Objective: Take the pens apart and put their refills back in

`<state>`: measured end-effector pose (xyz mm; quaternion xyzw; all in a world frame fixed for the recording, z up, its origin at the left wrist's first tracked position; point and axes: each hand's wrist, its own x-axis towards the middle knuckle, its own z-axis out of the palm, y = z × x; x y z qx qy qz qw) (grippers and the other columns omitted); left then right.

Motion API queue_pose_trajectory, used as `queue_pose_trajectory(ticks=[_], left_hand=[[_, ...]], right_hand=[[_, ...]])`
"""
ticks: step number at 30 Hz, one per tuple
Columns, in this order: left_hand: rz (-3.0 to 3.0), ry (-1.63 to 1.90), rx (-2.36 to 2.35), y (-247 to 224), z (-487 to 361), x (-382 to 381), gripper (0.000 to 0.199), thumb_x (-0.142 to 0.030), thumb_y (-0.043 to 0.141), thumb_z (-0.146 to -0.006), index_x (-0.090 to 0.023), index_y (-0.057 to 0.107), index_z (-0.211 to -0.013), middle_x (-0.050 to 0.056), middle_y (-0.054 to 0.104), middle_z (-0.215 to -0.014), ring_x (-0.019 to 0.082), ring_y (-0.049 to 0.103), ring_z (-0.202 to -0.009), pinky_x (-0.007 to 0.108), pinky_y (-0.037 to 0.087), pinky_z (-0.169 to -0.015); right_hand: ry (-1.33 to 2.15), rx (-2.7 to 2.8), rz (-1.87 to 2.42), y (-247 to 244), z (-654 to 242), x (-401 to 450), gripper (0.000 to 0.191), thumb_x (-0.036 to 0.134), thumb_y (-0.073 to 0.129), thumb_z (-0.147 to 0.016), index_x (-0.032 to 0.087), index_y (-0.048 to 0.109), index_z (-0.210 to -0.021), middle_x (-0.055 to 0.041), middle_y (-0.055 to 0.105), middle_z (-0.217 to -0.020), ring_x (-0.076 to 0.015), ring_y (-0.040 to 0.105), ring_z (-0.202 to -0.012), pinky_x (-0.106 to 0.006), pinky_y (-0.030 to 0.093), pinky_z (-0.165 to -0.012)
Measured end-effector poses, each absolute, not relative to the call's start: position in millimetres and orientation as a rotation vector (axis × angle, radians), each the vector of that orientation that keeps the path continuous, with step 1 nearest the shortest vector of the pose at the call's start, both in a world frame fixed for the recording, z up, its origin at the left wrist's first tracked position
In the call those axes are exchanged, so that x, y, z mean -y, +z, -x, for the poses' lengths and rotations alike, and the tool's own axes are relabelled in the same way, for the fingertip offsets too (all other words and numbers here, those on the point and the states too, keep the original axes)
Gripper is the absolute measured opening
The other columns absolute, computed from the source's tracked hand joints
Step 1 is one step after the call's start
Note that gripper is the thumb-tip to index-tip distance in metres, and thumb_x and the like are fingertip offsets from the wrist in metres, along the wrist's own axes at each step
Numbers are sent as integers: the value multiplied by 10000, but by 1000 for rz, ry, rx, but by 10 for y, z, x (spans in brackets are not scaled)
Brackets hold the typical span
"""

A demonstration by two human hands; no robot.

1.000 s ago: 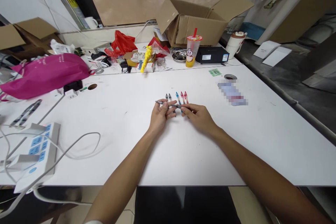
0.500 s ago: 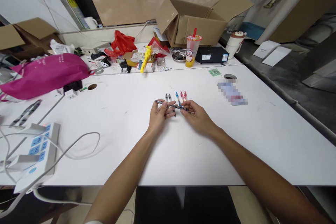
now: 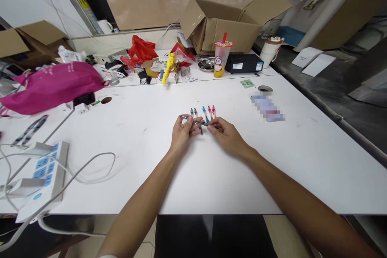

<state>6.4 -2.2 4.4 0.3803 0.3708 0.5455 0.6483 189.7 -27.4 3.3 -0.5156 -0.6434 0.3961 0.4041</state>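
Holding one pen (image 3: 202, 123) across the gap over the table (image 3: 127, 145)

My left hand (image 3: 180, 134) is pinching the pen, thumb on top, with its silvery end poking out on the left and my other fingers spreading loosely. My right hand (image 3: 228, 134) is clamping the opposite end between thumb and fingers and hiding its tip. The hands are staying close without touching, the pen bridging them; I can't tell whether either is resting on the surface.

Just beyond my left fingers, two black pens (image 3: 195, 111) are lying side by side, partly covered. To their right a blue pen (image 3: 204, 111) is lying near two red pens (image 3: 214, 110), their near ends going behind my right hand.

Farther off, a cup (image 3: 222, 58) is standing in front of a carton (image 3: 242, 36), beside a black box (image 3: 245, 64). On my left, a pink bag (image 3: 60, 80) is slumping beyond a power strip (image 3: 62, 165).
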Motion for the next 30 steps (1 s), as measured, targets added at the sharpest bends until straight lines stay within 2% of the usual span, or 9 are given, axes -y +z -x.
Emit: queue_pose_trajectory(ticks=[6, 9, 12, 14, 17, 21, 25, 28, 30], left_hand=[[-880, 1242, -852, 73, -66, 39, 341, -410, 752, -856, -205, 525, -1007, 135, 769, -1076, 216, 757, -959, 259, 588, -689], [-901, 1240, -854, 72, -64, 43, 351, -422, 755, -849, -210, 526, -1011, 119, 772, -1054, 216, 757, -940, 251, 573, -657], [-919, 1249, -845, 56, -59, 38, 361, -427, 758, -844, -211, 527, -1017, 110, 771, -1039, 210, 752, -939, 254, 567, -671], [-930, 1256, -831, 47, -54, 35, 364, -431, 759, -842, -212, 521, -1010, 109, 771, -1028, 203, 747, -932, 260, 565, -688], [-971, 1254, -790, 56, -42, 39, 366, -443, 759, -839, -219, 512, -990, 98, 769, -1018, 192, 740, -932, 262, 563, -721], [-1015, 1252, -746, 89, -26, 53, 356, -454, 749, -846, -225, 504, -968, 68, 763, -974, 172, 732, -926, 249, 562, -758], [-1030, 1262, -743, 92, -28, 59, 347, -453, 743, -850, -227, 509, -970, 54, 747, -937, 176, 725, -920, 271, 580, -778], [-1027, 1270, -747, 78, -44, 59, 385, -457, 741, -847, -239, 523, -1076, 50, 738, -938, 182, 716, -910, 303, 597, -772], [-1026, 1299, -771, 70, -49, 57, 526, -445, 753, -838, -270, 484, -1255, 46, 739, -951, 182, 713, -884, 309, 604, -745]], right_hand=[[1000, 1620, 1285, 48, -1880, 287, 320, 531, 544, -947, 223, 615, -896, -9, 618, -776, -164, 516, -661, -320, 408, -630], [1034, 1640, 1303, 51, -1867, 296, 374, 535, 478, -978, 215, 632, -860, 0, 579, -696, -159, 485, -618, -322, 393, -613], [1014, 1599, 1265, 51, -1857, 297, 305, 520, 575, -933, 223, 645, -932, -11, 636, -798, -164, 528, -690, -316, 414, -646], [1034, 1591, 1255, 52, -1862, 291, 302, 521, 595, -922, 224, 633, -880, -2, 628, -775, -152, 508, -661, -304, 397, -618], [1164, 1604, 1253, 63, -1885, 275, 411, 564, 522, -951, 215, 610, -754, 21, 552, -635, -129, 419, -546, -297, 338, -548], [1390, 1558, 1178, 80, -1912, 253, 450, 610, 497, -950, 206, 678, -869, 39, 505, -569, -123, 393, -508, -293, 324, -528], [1519, 1532, 1132, 92, -1905, 255, 472, 638, 487, -944, 212, 667, -846, 44, 478, -541, -118, 376, -486, -287, 317, -506], [1566, 1526, 1136, 97, -1876, 279, 487, 641, 460, -955, 212, 669, -860, 35, 517, -546, -117, 395, -471, -286, 337, -507], [1503, 1551, 1163, 97, -1852, 301, 495, 625, 431, -974, 208, 686, -899, 13, 586, -593, -122, 423, -479, -292, 365, -525]])
